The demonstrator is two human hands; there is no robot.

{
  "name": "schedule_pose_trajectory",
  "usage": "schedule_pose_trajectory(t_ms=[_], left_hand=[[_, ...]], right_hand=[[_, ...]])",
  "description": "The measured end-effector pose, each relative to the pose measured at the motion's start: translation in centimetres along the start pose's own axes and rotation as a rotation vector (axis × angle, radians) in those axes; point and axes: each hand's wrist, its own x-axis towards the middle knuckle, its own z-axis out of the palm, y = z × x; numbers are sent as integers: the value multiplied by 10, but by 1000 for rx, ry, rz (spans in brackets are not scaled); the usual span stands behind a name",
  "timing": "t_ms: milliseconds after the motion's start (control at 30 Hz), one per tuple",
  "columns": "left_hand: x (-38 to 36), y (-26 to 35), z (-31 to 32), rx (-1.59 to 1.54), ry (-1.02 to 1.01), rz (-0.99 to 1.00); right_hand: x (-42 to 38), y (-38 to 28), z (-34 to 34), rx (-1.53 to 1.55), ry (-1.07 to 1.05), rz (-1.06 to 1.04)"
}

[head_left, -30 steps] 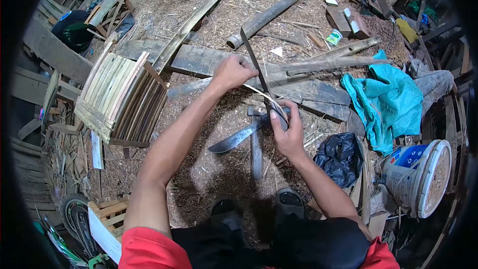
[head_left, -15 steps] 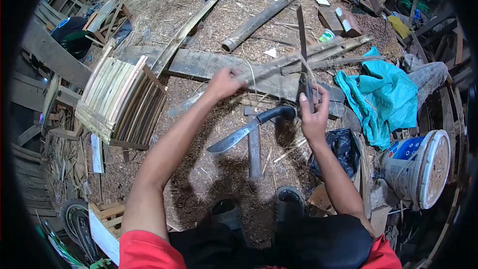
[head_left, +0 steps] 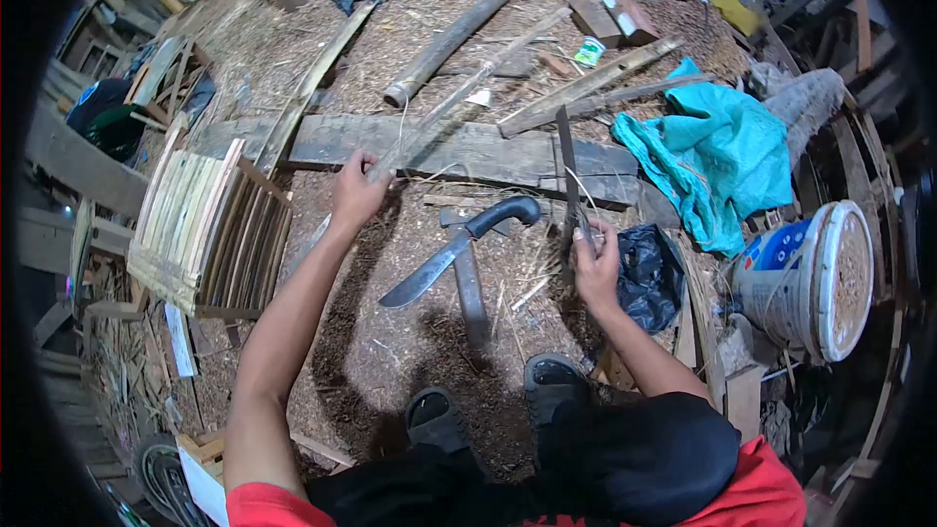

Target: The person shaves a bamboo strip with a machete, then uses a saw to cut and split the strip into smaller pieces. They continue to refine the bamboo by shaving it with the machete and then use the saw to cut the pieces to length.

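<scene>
My left hand (head_left: 359, 197) is closed round the near end of a long thin wooden strip (head_left: 459, 96), which slants away to the upper right above the plank. In my right hand (head_left: 597, 268) is a narrow dark blade-like tool (head_left: 568, 161), held nearly upright; its grip is mostly hidden by my fingers. A thin pale curved sliver (head_left: 584, 190) shows beside it. Between my hands, a machete (head_left: 429, 271) with a black handle lies across a hammer (head_left: 471, 301) on the ground. Neither hand touches these two.
A wide plank (head_left: 439, 149) crosses the ground ahead. At left stands a stack of wooden slats (head_left: 210, 224). To the right are a teal sheet (head_left: 717, 151), a black plastic bag (head_left: 649, 278) and a white bucket (head_left: 795, 278). A round pole (head_left: 457, 37) lies farther off among shavings.
My left hand and the strip have swung so the strip points more steeply away. My right hand has lowered with the dark tool. The camera view has shifted slightly.
</scene>
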Motion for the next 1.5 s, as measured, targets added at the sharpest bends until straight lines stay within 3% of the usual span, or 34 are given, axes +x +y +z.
schedule_pose_trajectory(t_ms=[33,200,433,467,567,667,800,900,1000,1100,1133,1233,1367,1433,1500], left_hand=[[-3,11,5,-10,-35,-6],[-7,43,40,24,-92,20],[24,63,19,37,-19,90],[32,60,9,76,6,123],[43,67,-25,114,81,175],[41,80,-49,106,133,136],[34,78,-54,111,186,140],[37,52,-39,71,172,208],[36,45,-26,114,75,250],[49,49,-23,185,-119,189],[46,72,-28,205,-96,134],[76,76,-32,117,-257,159],[103,87,-57,277,-240,108],[120,83,-68,322,-320,96],[134,86,-77,440,-335,108]], right_hand=[[-4,-1,3,166,3,169],[3,-6,28,546,124,323],[56,-48,64,865,-33,451],[65,-57,71,899,25,492],[97,-77,84,1014,-145,374],[122,-83,95,856,-247,242],[101,-69,95,770,-140,398],[71,-49,74,626,-312,254],[48,-44,57,297,-413,-35],[44,-36,37,188,-515,-96],[48,-43,27,129,-578,-99],[67,-71,3,67,-526,18],[130,-71,-25,-288,-472,-395],[155,-117,-32,-598,-388,-400],[181,-160,-21,-750,-305,-256]])
